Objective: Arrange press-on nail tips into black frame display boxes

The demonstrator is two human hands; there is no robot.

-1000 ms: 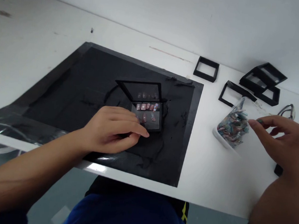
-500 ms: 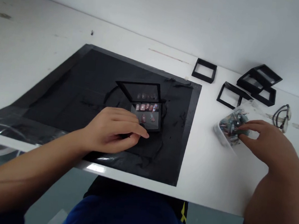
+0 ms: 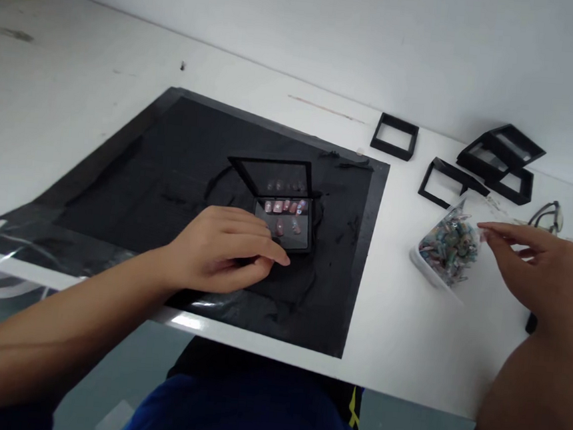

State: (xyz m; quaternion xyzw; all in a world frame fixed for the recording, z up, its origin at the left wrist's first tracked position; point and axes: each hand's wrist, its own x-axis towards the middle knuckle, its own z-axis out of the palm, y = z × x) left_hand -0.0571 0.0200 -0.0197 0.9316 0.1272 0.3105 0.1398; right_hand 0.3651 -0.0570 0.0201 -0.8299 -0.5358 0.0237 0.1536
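Note:
An open black case with a raised clear lid lies on the black mat. Inside it sit several pinkish press-on nails, in a row with two below. My left hand is closed, its curled fingers at the case's front left corner; it covers that part. Off to the right, a clear plastic box holds a heap of multicoloured press-on nails. My right hand is just beyond this box's right side, thumb and forefinger pinched on a small pale pinkish nail, mostly hidden.
Several black frames stand along the wall on the white table. A pair of glasses lies behind my right hand. The black mat is taped down, with dark scraps near its far right corner.
My right hand has come out of the heap of nails and moved right, to the box's side, fingers pinched. My left hand stays at the case. The view has shifted slightly.

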